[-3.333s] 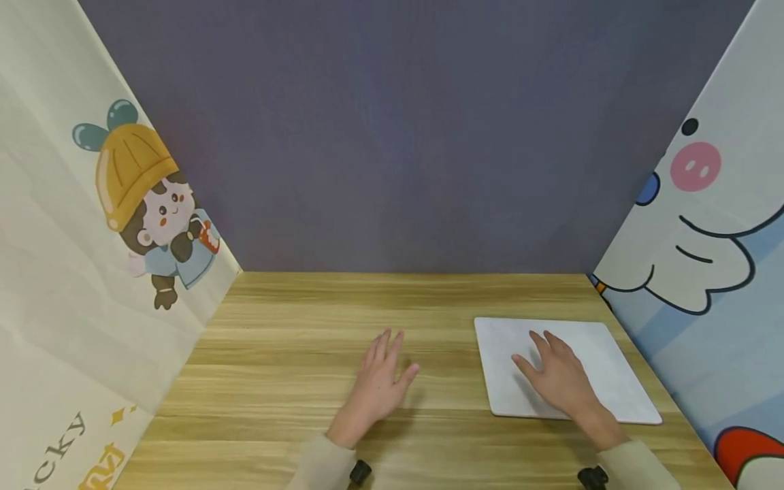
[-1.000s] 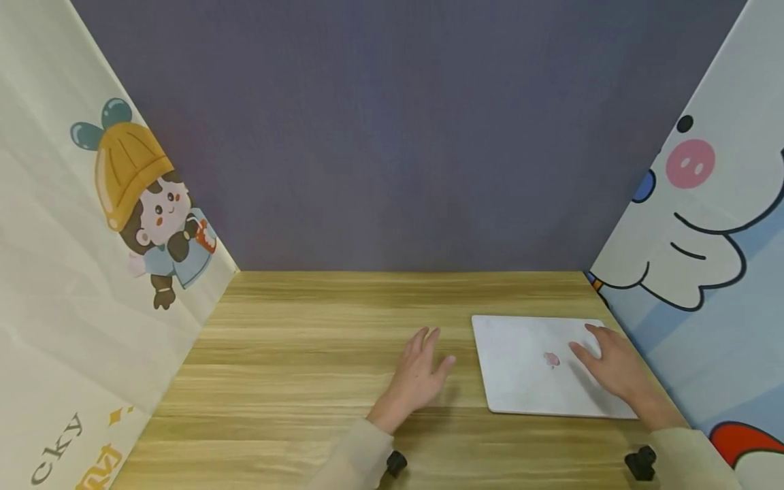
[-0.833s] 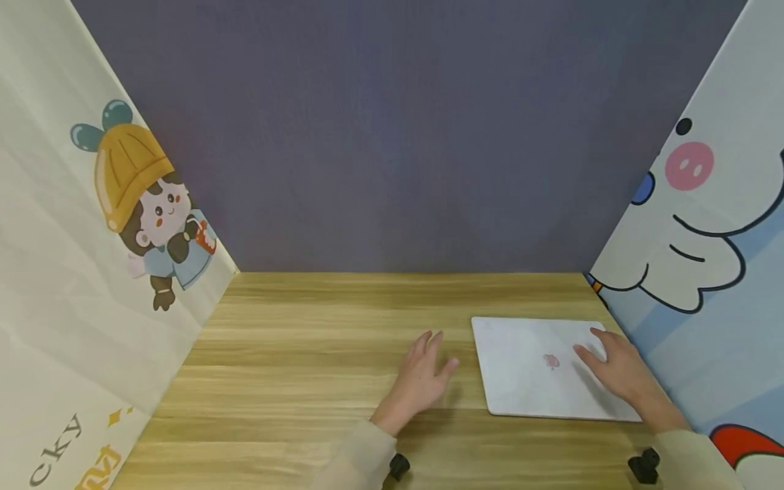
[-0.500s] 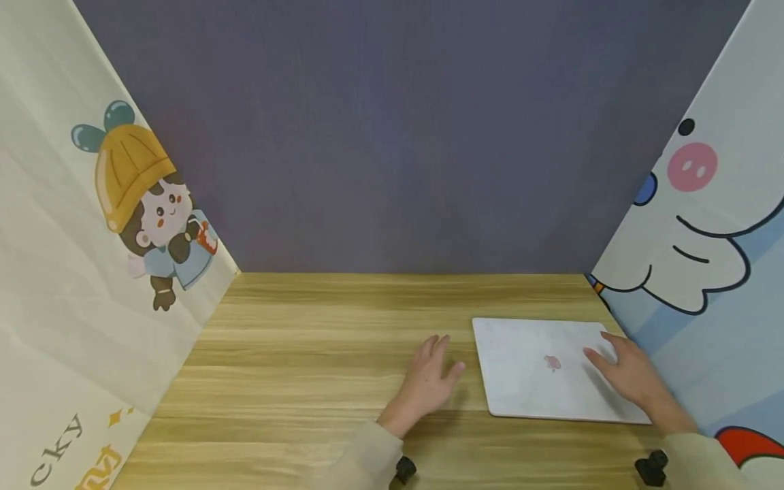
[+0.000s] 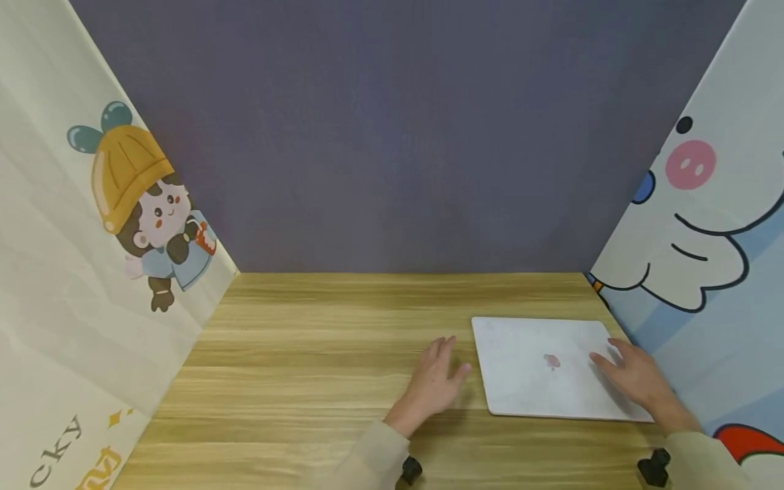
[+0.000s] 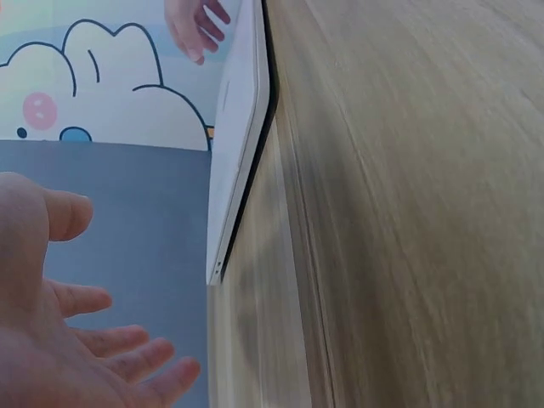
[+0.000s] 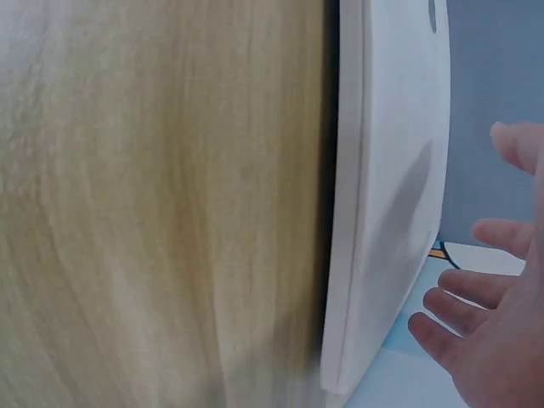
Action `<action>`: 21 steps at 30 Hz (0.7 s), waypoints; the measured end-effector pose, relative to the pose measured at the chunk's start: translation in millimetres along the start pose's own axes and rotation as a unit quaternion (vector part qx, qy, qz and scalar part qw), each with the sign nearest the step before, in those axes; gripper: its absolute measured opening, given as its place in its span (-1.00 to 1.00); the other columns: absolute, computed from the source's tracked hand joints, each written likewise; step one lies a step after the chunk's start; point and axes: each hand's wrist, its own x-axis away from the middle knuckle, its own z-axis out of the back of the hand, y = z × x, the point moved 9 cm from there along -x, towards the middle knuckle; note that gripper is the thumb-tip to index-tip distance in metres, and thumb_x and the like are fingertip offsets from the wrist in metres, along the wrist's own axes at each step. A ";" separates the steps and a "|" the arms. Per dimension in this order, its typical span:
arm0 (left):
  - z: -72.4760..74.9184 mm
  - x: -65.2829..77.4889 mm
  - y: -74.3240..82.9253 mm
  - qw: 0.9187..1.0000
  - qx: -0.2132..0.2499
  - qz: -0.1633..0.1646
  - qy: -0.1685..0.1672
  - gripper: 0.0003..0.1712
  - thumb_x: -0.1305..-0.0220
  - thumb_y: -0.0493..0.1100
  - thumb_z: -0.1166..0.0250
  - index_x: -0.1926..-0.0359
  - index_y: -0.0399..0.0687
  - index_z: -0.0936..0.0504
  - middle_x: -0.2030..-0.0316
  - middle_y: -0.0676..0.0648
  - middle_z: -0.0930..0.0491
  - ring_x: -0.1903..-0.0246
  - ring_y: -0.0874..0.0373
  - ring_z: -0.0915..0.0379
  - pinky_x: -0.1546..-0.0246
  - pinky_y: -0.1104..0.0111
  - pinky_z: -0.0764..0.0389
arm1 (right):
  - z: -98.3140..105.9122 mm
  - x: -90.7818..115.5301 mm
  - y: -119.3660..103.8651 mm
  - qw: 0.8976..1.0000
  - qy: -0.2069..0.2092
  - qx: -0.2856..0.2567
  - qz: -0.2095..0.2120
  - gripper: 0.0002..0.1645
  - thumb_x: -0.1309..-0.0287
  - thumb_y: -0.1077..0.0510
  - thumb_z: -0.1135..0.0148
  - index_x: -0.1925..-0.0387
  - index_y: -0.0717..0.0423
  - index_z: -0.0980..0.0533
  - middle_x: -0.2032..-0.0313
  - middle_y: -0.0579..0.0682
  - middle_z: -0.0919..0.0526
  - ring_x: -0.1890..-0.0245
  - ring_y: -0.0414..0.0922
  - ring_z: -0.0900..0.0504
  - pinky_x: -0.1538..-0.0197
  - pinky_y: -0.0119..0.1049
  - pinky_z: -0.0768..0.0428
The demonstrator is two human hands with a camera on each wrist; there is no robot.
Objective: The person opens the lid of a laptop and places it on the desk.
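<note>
A closed white laptop [image 5: 527, 381] with a pinkish logo on its lid lies flat at the right of the wooden table. My left hand [image 5: 431, 381] hovers over the table just left of the laptop, fingers spread and holding nothing. Over the laptop's right edge is my right hand [image 5: 637, 374], its fingers apart and nothing in its grasp. In the left wrist view, the laptop's edge [image 6: 242, 161] runs beside the relaxed left fingers [image 6: 140, 357]. The right wrist view has the right fingers [image 7: 463, 310] apart from the lid, whose surface carries a hand's shadow.
The wooden table [image 5: 294, 367] meets a dark grey back panel [image 5: 392, 136]. A white printed side panel [image 5: 61, 272] with a cartoon figure stands at left. Another cartoon panel [image 5: 723, 272] rises at right, close beside the right hand.
Both hands have moved rightward: the left from mid-table toward the laptop's left side, the right from over the lid's middle to its right edge, uncovering the logo. The laptop stays in place.
</note>
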 end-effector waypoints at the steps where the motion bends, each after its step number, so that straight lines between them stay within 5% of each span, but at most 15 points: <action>1: -1.1 -0.2 -0.4 1.000 0.000 0.002 -0.002 -0.19 -0.54 0.29 0.04 -0.58 -0.05 -0.12 -0.52 -0.32 -0.11 -0.47 -0.26 -0.08 -0.41 -0.14 -0.24 | -0.6 -0.5 0.9 1.000 -0.003 0.000 0.002 0.02 -0.48 -0.29 0.05 -0.31 0.69 -0.17 -0.26 0.72 -0.18 -0.21 0.63 -0.18 -0.18 0.50 -0.24; 21: -14.1 -4.3 -2.0 0.999 0.018 0.015 -0.022 -0.21 -0.54 0.27 0.03 -0.59 0.02 -0.10 -0.53 -0.27 -0.10 -0.48 -0.23 -0.07 -0.41 -0.11 -0.26 | -9.9 -2.5 16.2 0.999 -0.024 -0.005 -0.032 0.03 -0.48 -0.28 0.03 -0.31 0.69 -0.14 -0.28 0.72 -0.10 -0.24 0.63 -0.13 -0.24 0.50 -0.20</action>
